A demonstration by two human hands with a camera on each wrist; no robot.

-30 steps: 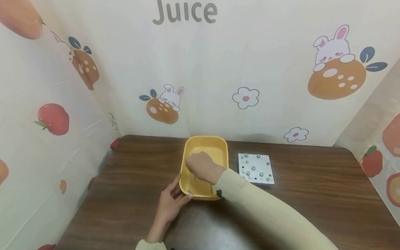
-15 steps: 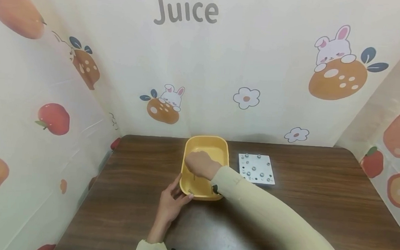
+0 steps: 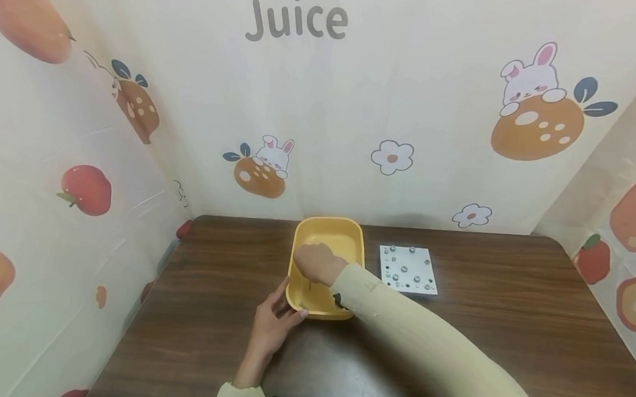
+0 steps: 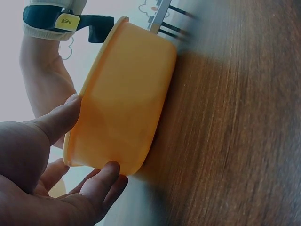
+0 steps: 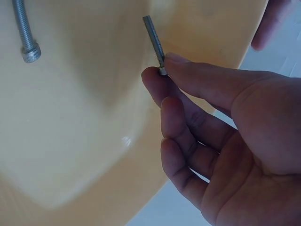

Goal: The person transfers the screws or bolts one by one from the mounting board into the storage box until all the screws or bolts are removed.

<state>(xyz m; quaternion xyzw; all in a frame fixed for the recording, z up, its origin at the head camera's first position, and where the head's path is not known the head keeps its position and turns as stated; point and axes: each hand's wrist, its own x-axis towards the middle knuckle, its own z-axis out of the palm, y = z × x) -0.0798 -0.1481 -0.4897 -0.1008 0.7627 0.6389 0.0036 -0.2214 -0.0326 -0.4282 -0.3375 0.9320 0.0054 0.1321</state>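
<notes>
A yellow plastic tray [image 3: 330,225] stands on the table, deep-sided with rounded corners. My left hand [image 3: 270,326] holds it at its near-left corner, the thumb against the near rim and the fingers along the left side. Inside the tray, my right hand [image 3: 316,264] pinches a socket-head bolt [image 5: 154,38] at its head, between thumb and index finger; the threaded shank points away from the fingertips. Another bolt [image 5: 31,51] lies loose on the tray floor in the right wrist view. My right forearm crosses over the tray's near-right edge and hides part of its floor.
To the right of the tray is a white plate [image 3: 409,269] with several bolt heads and holes; dark legs show beneath it in the left wrist view. A patterned curtain [image 3: 345,103] hangs behind the brown wooden table [image 3: 508,307].
My right hand has shifted very slightly left within the tray, and the right sleeve with it. My left hand has stayed at the tray's corner.
</notes>
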